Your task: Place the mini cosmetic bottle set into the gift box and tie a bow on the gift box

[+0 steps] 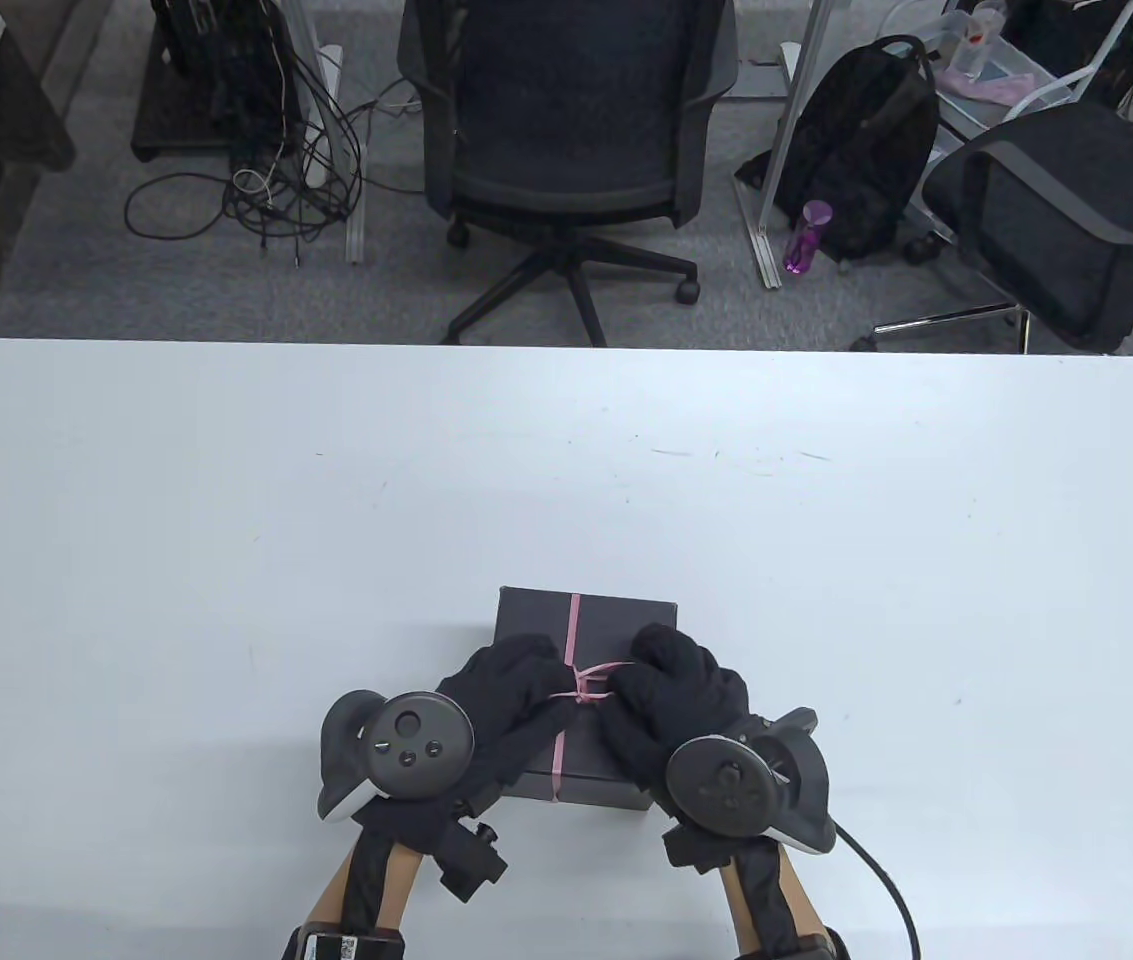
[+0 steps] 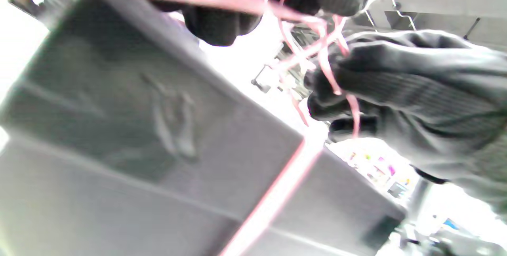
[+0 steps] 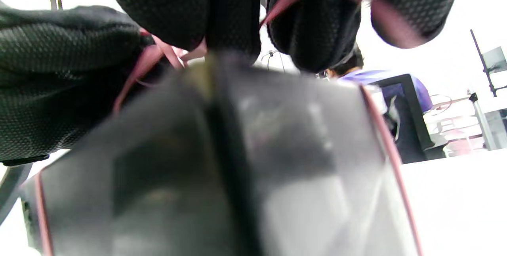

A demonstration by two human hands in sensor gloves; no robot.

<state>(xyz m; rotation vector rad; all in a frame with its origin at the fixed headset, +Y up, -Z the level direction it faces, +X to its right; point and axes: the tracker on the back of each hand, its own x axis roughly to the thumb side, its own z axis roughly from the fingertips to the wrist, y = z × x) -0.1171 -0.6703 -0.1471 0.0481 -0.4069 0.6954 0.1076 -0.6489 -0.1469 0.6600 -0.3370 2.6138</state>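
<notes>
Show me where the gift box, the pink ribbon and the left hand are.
gift box [image 1: 616,618]: table view, bare far part of its lid.
pink ribbon [image 1: 574,625]: table view, strand crossing the lid.
left hand [image 1: 511,690]: table view, gloved knuckles.

Both hands are held close together near the bench's near edge, left hand [image 1: 511,690] and right hand [image 1: 671,690], fingers curled, pinching.
</notes>
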